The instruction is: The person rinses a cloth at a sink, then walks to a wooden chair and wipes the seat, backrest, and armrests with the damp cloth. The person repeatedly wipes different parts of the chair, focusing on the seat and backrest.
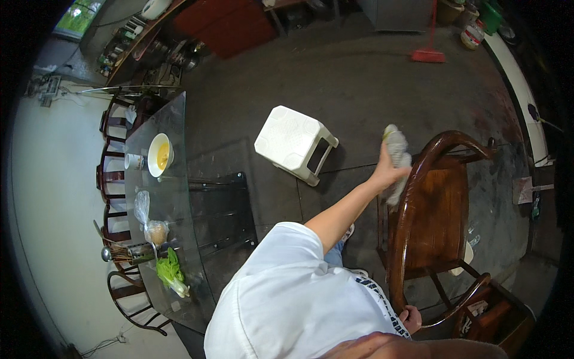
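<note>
My left hand (389,168) grips a crumpled greyish-white cloth (397,146), partly blurred. It is beside the curved top rail of a dark wooden armchair (437,215). Whether the cloth touches the rail I cannot tell. Lower down, my right hand (410,318) is curled at the near end of that same rail, partly hidden by my white T-shirt. The chair's brown slatted seat lies to the right of the rail.
A white plastic stool (291,134) stands on the dark floor. On the glass table (197,251) are a bowl of yellow liquid (160,155), a cup (133,161), a plastic bag (154,229) and leafy greens (171,271). A red broom (428,55) stands farther off.
</note>
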A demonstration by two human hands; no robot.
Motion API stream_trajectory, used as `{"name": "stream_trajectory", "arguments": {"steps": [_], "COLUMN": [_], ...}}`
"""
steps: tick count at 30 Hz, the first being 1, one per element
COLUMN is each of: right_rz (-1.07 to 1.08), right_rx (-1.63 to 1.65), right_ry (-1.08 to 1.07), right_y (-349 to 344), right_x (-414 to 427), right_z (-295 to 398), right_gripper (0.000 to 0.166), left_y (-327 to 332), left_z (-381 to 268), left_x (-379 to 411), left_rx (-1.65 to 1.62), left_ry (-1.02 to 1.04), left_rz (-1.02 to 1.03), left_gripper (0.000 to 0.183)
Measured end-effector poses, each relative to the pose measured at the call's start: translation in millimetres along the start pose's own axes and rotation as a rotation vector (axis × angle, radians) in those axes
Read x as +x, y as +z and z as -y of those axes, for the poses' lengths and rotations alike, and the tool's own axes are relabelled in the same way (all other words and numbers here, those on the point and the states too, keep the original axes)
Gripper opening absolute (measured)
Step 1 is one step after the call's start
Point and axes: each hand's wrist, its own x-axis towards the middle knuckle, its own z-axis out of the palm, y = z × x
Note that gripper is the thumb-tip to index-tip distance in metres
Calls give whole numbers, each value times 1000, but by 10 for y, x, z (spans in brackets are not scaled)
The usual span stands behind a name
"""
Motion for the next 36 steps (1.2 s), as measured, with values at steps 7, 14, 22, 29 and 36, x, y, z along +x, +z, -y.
{"name": "stream_trajectory", "arguments": {"steps": [7,14,22,29,36], "right_rz": [-28,22,42,91,143], "right_rx": [23,70,109,117,114], "right_ry": [-67,2,77,98,148], "right_y": [21,-112,-165,-154,-208], "right_x": [-6,207,211,215,224], "right_z": [0,237,306,303,378], "right_gripper": [44,31,36,38,38], "left_y": [33,260,856,353,-235], "left_z": [-188,-147,-12,196,316], "left_x": [-17,289,184,542,1116], "left_rx": [101,218,312,305,109], "left_ry": [187,356,424,80,-217], "left_rz": [307,-30,-163,-63,105], "left_gripper": [116,76,59,32,31]}}
